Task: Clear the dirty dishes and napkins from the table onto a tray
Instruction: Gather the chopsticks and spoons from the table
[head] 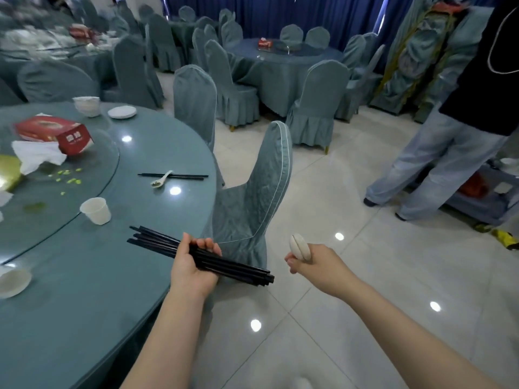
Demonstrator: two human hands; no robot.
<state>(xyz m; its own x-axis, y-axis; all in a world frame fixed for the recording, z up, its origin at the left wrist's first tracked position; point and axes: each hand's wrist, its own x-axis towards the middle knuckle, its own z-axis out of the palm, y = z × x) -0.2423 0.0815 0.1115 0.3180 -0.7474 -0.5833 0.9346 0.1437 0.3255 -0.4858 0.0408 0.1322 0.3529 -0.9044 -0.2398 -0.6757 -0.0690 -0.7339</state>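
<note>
My left hand [193,265] grips a bundle of several black chopsticks [157,241] over the edge of the round blue-green table [84,318]. My right hand [314,265] holds white ceramic spoons [300,247] above the tiled floor. On the table lie a pair of black chopsticks [185,176] with a white spoon [160,181] across them, a white paper cup [96,210], a small white dish [12,282], a white saucer [122,112], a white bowl [87,105] and crumpled napkins [38,155].
A red tissue box [53,133] sits on the glass turntable among green food scraps [68,175]. A covered chair [252,197] stands against the table's edge. A person in light trousers [438,164] stands by a grey cart [488,197] at the right.
</note>
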